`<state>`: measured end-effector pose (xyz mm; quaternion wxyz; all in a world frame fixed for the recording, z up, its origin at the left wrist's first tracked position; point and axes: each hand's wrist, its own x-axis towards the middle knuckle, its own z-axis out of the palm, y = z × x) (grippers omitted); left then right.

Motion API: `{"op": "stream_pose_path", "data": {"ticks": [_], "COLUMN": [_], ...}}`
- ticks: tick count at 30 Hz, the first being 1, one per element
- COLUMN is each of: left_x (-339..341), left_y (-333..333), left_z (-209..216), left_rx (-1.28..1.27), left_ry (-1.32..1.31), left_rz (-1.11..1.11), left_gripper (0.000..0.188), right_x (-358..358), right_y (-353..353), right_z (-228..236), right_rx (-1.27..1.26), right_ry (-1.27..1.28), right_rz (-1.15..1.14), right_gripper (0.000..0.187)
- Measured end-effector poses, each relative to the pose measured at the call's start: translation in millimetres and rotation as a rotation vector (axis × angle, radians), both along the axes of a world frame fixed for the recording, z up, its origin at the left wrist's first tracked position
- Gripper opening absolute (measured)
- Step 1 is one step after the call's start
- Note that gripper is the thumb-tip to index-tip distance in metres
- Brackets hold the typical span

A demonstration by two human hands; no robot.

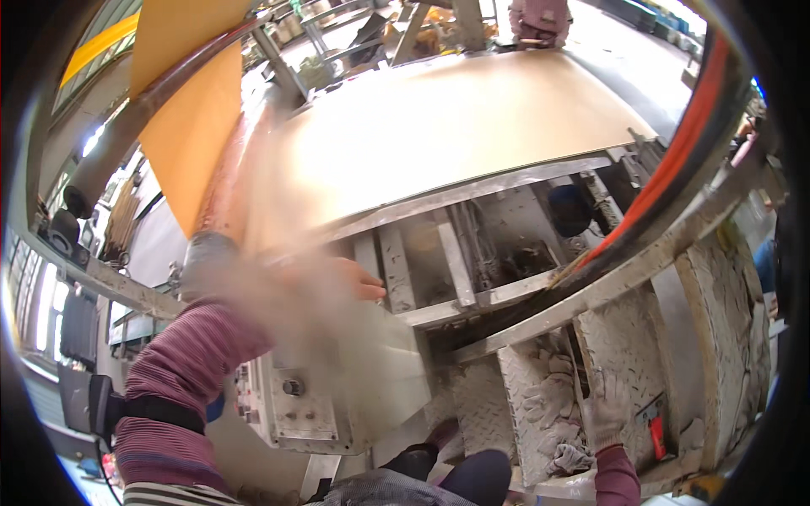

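Note:
My left hand (342, 280) is smeared by motion, over the near left side of the machine, close to the end of the roller (240, 181). A few fingertips show at its right; whether it holds anything cannot be made out. Beneath it is a pale panel (384, 371), beside a control box (305, 413) with knobs. My right hand (606, 405), in a white knit glove, lies at the lower right on a tread-plate step (620, 341), fingers stretched out. Crumpled white gloves or rags (553, 396) lie left of it. A red-handled tool (656, 434) is to its right.
A large tan sheet (472, 126) lies flat on the metal frame (472, 194). More tan sheet (190, 126) hangs around rollers at the left. An orange-red curved bar or hose (666, 177) crosses the right side. Another person (540, 21) stands at the far end.

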<state>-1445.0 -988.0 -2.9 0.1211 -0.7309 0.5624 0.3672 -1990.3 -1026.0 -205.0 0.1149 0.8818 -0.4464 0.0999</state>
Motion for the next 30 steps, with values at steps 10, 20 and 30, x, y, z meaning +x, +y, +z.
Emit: {"op": "stream_pose_path", "data": {"ticks": [10, 20, 30], "left_x": [42.4, 6.2, 1.4], "left_y": [6.7, 7.5, 7.3], "left_z": [-40.2, -21.4, -5.1], "left_rx": [-0.123, -0.400, -0.261], "left_ry": [0.007, 0.105, 0.158], "left_rz": [-0.311, 0.280, 0.186], "left_gripper": [0.054, 0.044, 0.045], "right_x": [-1.7, 164.3, 192.3], "right_y": [-3.7, -60.3, -218.7], "right_z": [20.1, 108.1, 90.4], "right_rx": [0.039, 1.373, 0.740], "right_ry": [0.208, -0.246, 0.812], "right_rz": [0.110, -0.278, 0.499], "right_gripper": [0.052, 0.022, 0.040]}}
